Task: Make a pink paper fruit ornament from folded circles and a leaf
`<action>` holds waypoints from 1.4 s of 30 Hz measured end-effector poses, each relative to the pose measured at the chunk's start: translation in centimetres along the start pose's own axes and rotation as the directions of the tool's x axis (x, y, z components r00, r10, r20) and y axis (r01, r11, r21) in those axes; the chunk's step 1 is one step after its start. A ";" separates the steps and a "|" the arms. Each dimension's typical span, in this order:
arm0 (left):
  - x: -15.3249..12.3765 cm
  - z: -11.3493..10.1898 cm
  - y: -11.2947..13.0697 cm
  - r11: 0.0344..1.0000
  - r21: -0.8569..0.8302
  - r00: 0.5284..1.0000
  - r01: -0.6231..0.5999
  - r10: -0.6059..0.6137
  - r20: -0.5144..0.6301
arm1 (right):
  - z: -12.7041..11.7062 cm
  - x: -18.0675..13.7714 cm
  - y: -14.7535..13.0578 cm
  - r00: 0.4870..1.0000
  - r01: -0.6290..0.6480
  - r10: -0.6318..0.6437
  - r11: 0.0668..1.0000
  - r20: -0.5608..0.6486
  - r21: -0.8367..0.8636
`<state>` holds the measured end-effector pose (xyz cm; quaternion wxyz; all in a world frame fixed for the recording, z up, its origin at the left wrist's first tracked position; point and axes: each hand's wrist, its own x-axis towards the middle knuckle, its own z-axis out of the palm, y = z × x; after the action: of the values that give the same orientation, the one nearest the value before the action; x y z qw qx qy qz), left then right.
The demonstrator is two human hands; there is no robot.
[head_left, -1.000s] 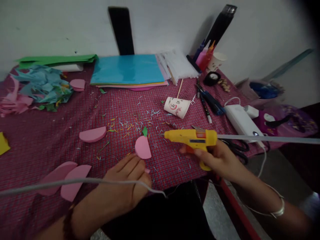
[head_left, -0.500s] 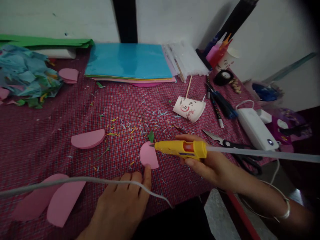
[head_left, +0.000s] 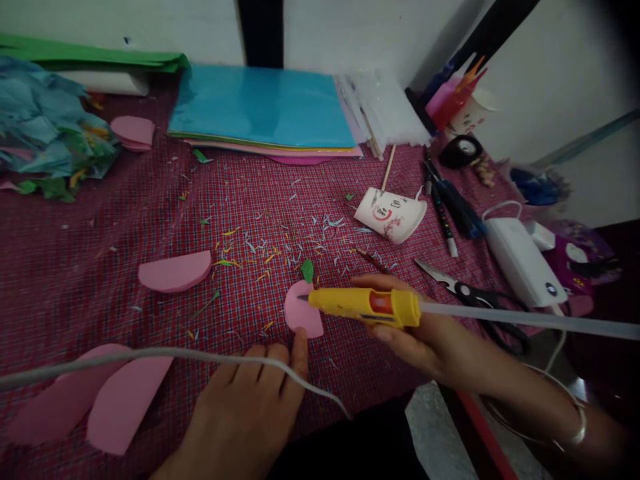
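A yellow glue gun [head_left: 363, 305] with a long clear glue stick [head_left: 515, 319] in its rear is gripped in my right hand [head_left: 417, 343]. Its dark nozzle tip points left, over the small rounded pink paper piece [head_left: 304, 313]; whether it touches the paper I cannot tell. My left hand [head_left: 250, 400] lies flat with the fingers stretched out, and its index fingertip presses on the lower edge of that piece. Against the piece's top edge sits a small green leaf-shaped scrap [head_left: 307, 270]. A pale cord [head_left: 200, 355] crosses in front of my left hand.
More pink paper pieces [head_left: 175, 272] lie to the left. A tipped paper cup [head_left: 393, 215], scissors [head_left: 470, 293] and a white power bank [head_left: 525, 260] are at the right. Blue sheets [head_left: 260, 107] are stacked at the back, and crumpled blue scraps [head_left: 50, 120] lie far left.
The glue gun's nozzle has moved slightly down and inward over the pink piece, from near its upper right edge. My left fingertip stays on the paper. The view has shifted a little.
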<state>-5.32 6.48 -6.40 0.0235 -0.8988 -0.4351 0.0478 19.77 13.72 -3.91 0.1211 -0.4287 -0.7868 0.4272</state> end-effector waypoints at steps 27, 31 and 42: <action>-0.2 0.2 -0.3 0.999 -0.044 0.998 -0.015 0.012 -0.066 | 0.6 -0.3 0.5 0.999 -0.029 0.027 0.995 0.027 0.097; -0.4 0.6 -0.2 0.999 -0.045 0.997 0.005 -0.009 -0.080 | 0.2 -0.9 0.3 0.996 -0.051 0.045 0.995 0.076 0.083; 0.2 -0.5 -0.6 0.996 -0.090 0.997 -0.023 0.016 -0.075 | -0.3 -2.7 0.9 0.994 -0.063 0.059 0.997 0.088 0.044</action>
<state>-5.61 7.05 -5.85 -0.0017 -0.9043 -0.4269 -0.0050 22.09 12.06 -3.97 0.0836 -0.4308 -0.7676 0.4672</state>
